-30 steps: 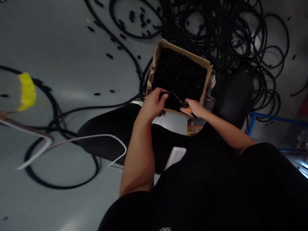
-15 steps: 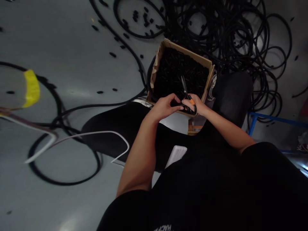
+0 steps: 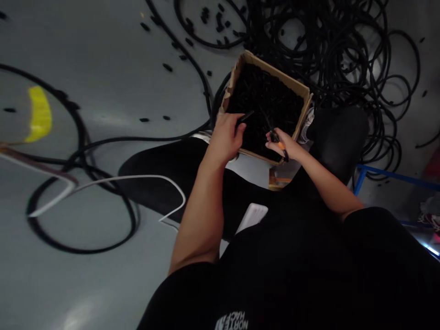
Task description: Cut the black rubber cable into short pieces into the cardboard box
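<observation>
My left hand (image 3: pixel 227 136) is at the near left corner of an open cardboard box (image 3: pixel 261 157), its fingers closed on a small black piece (image 3: pixel 245 117). My right hand (image 3: pixel 282 144) holds scissors (image 3: pixel 282 147) with orange and black handles over the box's near right part. The dark blades point forward over the contents and are hard to make out. Many small black pieces (image 3: pixel 268 94) fill the box.
Coiled black cables (image 3: pixel 347 59) lie beyond and right of the box. A cable loop (image 3: pixel 82 251), a yellow strip (image 3: pixel 40 114) and a white cord (image 3: pixel 137 176) are at left. A white device (image 3: pixel 252 215) rests by my lap; a blue frame (image 3: pixel 398 173) stands right.
My left hand has moved away from my right hand, left and forward, with a black piece. My right hand has shifted slightly right with the scissors. The whole view has shifted a little.
</observation>
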`<action>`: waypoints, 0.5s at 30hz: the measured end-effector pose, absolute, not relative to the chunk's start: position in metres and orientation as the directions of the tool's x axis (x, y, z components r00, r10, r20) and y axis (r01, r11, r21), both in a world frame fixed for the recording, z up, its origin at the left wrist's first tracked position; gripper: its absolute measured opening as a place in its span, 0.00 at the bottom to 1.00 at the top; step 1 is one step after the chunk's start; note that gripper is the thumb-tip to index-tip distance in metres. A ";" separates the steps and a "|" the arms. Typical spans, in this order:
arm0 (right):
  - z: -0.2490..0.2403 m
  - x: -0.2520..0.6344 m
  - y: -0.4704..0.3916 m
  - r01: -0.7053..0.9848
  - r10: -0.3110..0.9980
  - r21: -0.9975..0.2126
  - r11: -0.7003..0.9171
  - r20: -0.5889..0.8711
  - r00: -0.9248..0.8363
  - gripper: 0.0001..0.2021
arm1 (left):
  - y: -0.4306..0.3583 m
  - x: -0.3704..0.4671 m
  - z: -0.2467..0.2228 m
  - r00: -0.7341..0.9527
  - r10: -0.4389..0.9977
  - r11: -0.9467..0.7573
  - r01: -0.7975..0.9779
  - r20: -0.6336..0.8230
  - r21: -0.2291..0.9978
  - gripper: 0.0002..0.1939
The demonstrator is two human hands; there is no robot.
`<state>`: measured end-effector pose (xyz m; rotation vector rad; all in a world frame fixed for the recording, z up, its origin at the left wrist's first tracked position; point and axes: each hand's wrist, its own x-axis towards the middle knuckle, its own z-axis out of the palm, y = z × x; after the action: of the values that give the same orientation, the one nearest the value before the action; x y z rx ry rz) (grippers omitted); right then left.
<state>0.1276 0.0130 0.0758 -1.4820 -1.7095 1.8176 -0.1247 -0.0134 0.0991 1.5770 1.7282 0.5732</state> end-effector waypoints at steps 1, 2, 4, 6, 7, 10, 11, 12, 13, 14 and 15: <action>0.073 0.128 0.011 0.471 0.728 -0.847 -0.247 -0.483 -0.487 0.15 | -0.013 -0.122 0.100 0.021 0.977 0.147 0.650 -0.211 0.745 0.21; 0.070 0.128 0.010 0.496 0.713 -0.841 -0.215 -0.482 -0.509 0.15 | -0.013 -0.119 0.100 0.039 0.974 0.144 0.644 -0.221 0.751 0.23; 0.068 0.128 0.010 0.543 0.692 -0.823 -0.166 -0.489 -0.530 0.16 | -0.013 -0.113 0.103 0.060 0.964 0.165 0.634 -0.260 0.755 0.25; 0.068 0.127 0.011 0.586 0.687 -0.801 -0.123 -0.495 -0.532 0.18 | -0.013 -0.108 0.107 0.048 0.952 0.207 0.623 -0.301 0.755 0.26; 0.069 0.127 0.012 0.603 0.689 -0.791 -0.103 -0.494 -0.530 0.18 | -0.013 -0.106 0.109 0.040 0.948 0.226 0.618 -0.317 0.753 0.24; 0.073 0.126 0.016 0.623 0.698 -0.778 -0.080 -0.490 -0.522 0.18 | -0.012 -0.102 0.114 0.048 0.937 0.244 0.620 -0.347 0.745 0.17; 0.075 0.125 0.017 0.620 0.697 -0.780 -0.091 -0.494 -0.519 0.16 | -0.011 -0.101 0.115 0.061 0.933 0.241 0.623 -0.354 0.744 0.16; 0.077 0.125 0.017 0.614 0.694 -0.782 -0.108 -0.502 -0.517 0.15 | -0.011 -0.099 0.116 0.073 0.930 0.239 0.626 -0.361 0.743 0.15; 0.079 0.124 0.018 0.608 0.689 -0.784 -0.127 -0.511 -0.514 0.15 | -0.011 -0.098 0.116 0.085 0.927 0.236 0.627 -0.366 0.743 0.14; 0.081 0.124 0.018 0.603 0.687 -0.784 -0.144 -0.518 -0.509 0.15 | -0.011 -0.097 0.116 0.097 0.925 0.231 0.626 -0.368 0.744 0.14; 0.082 0.124 0.017 0.602 0.690 -0.783 -0.155 -0.522 -0.502 0.16 | -0.010 -0.096 0.116 0.108 0.924 0.225 0.625 -0.368 0.748 0.14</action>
<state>0.1237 0.0175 0.0825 -1.5266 -1.9900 1.7622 -0.0959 -0.0101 0.1164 1.4871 1.6035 0.4200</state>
